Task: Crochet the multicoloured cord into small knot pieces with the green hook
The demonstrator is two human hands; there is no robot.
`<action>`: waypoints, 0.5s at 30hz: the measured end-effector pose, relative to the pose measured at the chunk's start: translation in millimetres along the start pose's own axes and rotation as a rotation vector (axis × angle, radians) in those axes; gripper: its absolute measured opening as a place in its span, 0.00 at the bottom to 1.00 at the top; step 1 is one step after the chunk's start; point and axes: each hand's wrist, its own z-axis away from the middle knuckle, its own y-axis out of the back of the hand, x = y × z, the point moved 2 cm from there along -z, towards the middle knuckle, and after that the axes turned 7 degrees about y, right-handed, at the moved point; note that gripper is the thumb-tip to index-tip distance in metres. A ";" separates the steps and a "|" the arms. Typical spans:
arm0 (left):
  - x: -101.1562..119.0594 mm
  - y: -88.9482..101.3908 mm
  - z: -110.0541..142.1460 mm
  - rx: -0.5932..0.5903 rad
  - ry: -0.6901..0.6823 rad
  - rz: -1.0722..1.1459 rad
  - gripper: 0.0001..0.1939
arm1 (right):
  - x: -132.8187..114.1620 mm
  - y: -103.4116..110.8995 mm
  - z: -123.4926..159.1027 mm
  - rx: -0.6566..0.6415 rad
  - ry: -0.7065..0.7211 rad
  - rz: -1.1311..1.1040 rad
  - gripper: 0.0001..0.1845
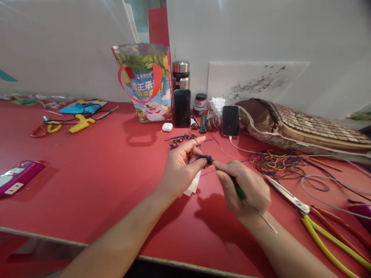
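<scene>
My left hand (181,166) pinches a small knotted piece of multicoloured cord (207,160) between thumb and fingers, above the red table (95,181). My right hand (246,189) is closed round a thin green-handled tool (239,190) whose tip touches the knot; its metal shaft sticks out behind the hand. A white slip of paper (193,187) lies under my left hand. Finished knotted cord pieces (182,138) lie just beyond my fingers.
A tangle of coloured cords (275,162) and scissors (292,197) with yellow and orange handles lie to the right. A gift bag (145,83), flask (181,75), two phones, a jar and earbud case line the back. A woven cushion (307,125) sits at right; a yellow glue gun (81,124) at left.
</scene>
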 end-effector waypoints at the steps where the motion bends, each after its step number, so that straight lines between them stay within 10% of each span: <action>1: 0.1 0.9 -0.4 -0.001 -0.001 -0.019 0.28 | -0.4 1.7 -0.8 0.003 -0.038 -0.038 0.09; 6: -0.3 5.2 -3.2 -0.028 0.010 -0.104 0.14 | 6.9 10.3 -6.2 0.009 -0.281 -0.114 0.12; 15: -1.5 7.6 -4.1 -0.179 0.053 -0.130 0.16 | 28.6 21.4 -11.7 0.026 -0.781 -0.478 0.18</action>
